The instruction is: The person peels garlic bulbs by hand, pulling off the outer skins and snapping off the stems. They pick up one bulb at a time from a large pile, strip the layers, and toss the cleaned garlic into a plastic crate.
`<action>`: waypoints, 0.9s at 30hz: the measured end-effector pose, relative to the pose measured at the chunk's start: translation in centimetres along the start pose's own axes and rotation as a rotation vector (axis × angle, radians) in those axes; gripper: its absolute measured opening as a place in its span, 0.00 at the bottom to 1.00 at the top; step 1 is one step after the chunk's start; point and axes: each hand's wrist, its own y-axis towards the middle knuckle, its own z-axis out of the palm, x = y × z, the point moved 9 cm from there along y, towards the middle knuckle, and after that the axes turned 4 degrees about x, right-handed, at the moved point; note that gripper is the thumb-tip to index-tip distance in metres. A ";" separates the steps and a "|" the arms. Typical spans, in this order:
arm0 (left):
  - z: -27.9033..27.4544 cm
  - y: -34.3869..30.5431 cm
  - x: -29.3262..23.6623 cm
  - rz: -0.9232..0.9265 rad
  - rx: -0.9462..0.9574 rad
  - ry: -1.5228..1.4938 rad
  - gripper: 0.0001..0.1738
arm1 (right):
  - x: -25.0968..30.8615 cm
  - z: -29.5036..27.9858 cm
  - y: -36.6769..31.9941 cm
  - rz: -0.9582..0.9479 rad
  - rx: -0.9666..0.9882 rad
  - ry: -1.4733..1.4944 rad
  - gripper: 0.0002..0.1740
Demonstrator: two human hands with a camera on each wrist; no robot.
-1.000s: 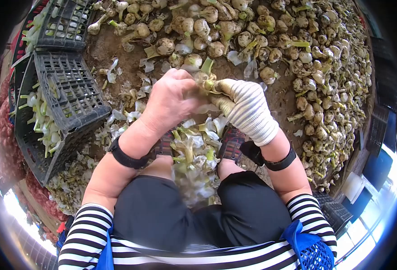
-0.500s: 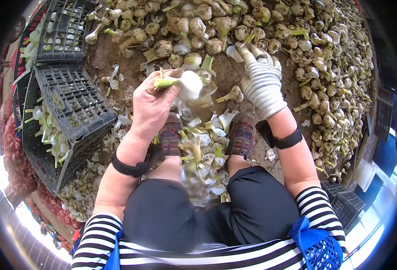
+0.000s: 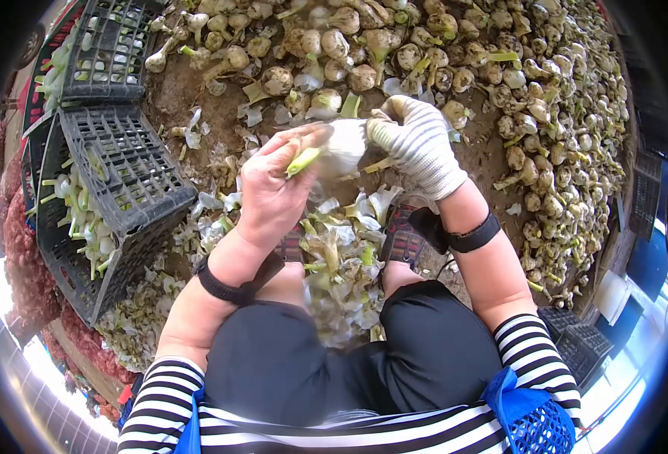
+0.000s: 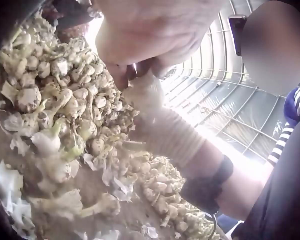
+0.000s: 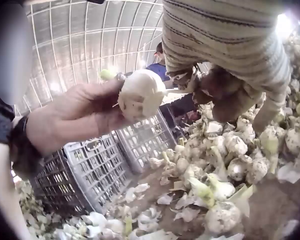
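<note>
A white garlic bulb (image 3: 344, 147) with a short green stem is held by the bare left hand (image 3: 273, 181), thumb and fingers round its stem end. The striped-gloved right hand (image 3: 419, 144) meets the bulb's other side with bent fingers. In the right wrist view, the gloved fingers (image 5: 220, 90) pinch a thin strip of skin that runs to the bulb (image 5: 141, 95). The left wrist view shows the left hand (image 4: 150, 30) above the glove (image 4: 165, 130), with the bulb (image 4: 145, 92) between them.
Unpeeled garlic (image 3: 546, 151) lies heaped ahead and to the right. Black crates (image 3: 126, 166) with trimmed bulbs (image 3: 84, 219) stand at the left. Loose skins (image 3: 341, 250) cover the ground between the shoes. Another person (image 5: 159, 62) is in the background.
The right hand has come back from the garlic on the ground to the bulb in the left hand. Earlier, both hands were together on a bulb; it now looks clean and white.
</note>
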 end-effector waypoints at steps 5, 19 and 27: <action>1.7 -1.1 4.2 -0.461 -0.053 -0.774 0.14 | 0.4 -1.4 0.9 -0.103 -0.134 -0.475 0.18; 1.4 -1.5 8.2 -0.665 -0.241 -1.095 0.14 | 1.1 5.6 -2.8 0.111 0.365 0.457 0.13; 0.0 -2.6 10.4 -0.775 -0.367 -1.131 0.16 | 6.1 0.1 -1.6 -0.343 -0.058 0.283 0.11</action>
